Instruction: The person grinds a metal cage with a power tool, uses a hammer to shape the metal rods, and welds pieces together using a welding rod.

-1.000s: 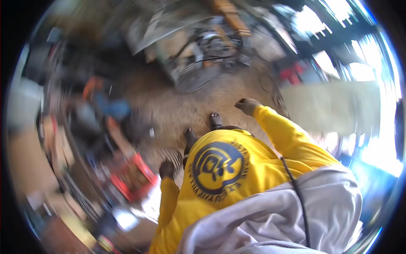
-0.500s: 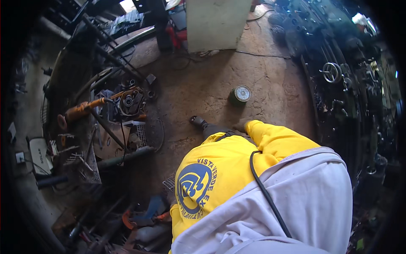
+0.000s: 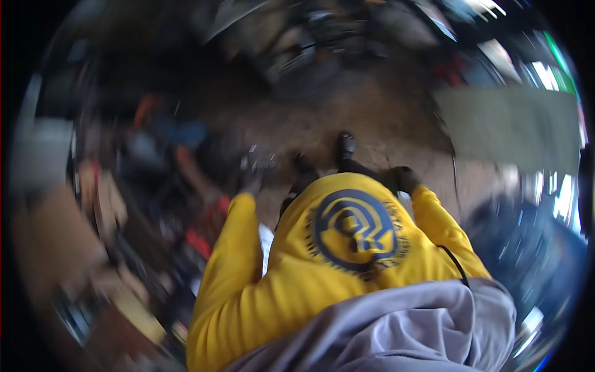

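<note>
My left hand (image 3: 250,182) reaches out of a yellow sleeve on the left side of my body. At its fingers is a small grey metal-looking thing (image 3: 260,157) with a grid-like surface, which the hand appears to grip; blur hides its exact kind. My right hand (image 3: 406,180) hangs beside my right hip, past the end of the other yellow sleeve. Motion smears its fingers, and nothing held can be made out there. Both my dark shoes (image 3: 347,144) show between the hands on the brown floor.
A pale green-grey panel (image 3: 508,127) stands to the right. Smeared clutter lies at the left, with orange and blue pieces (image 3: 186,133) among it and brown cardboard-like shapes (image 3: 56,229) farther out. Dark machinery-like shapes (image 3: 304,59) fill the far side.
My view has swung left; the panel has shifted from top centre to the right. The round green tin on the floor and the lathe-like machine are out of sight. My left hand has come into clearer view.
</note>
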